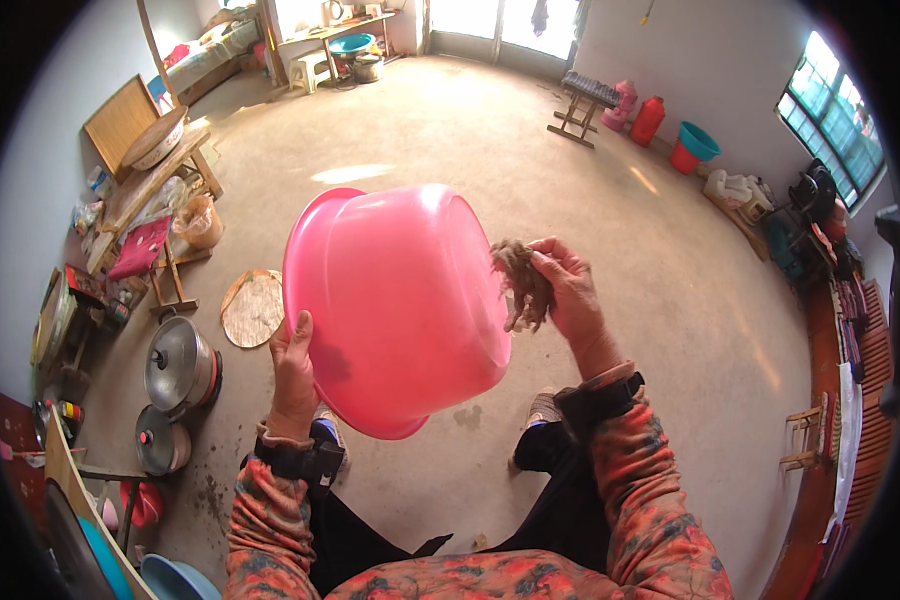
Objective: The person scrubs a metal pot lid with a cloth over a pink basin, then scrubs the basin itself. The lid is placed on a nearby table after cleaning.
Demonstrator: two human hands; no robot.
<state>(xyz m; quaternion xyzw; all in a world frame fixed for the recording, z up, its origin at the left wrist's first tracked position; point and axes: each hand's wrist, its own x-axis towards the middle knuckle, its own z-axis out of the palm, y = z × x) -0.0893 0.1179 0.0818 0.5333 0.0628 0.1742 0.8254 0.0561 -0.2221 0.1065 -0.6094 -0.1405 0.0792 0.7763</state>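
Note:
A large pink plastic basin (390, 300) is tipped on its side in front of me, its flared rim to the left and its base to the right. My left hand (292, 375) grips the rim, thumb on the outer side and fingers hidden behind it. Bunched in my right hand (570, 289) is a ragged grey-brown cloth (525, 281), which hangs beside the basin's base. I cannot tell whether the cloth touches the base. The inside of the basin faces away from view.
A lidded steel pot (176, 367) and a smaller lidded pot (161, 439) stand at left, near a round woven mat (253, 309). Behind them is a wooden bench (142, 184). A small folding stool (585, 101) and a red bucket (686, 157) are by the right wall.

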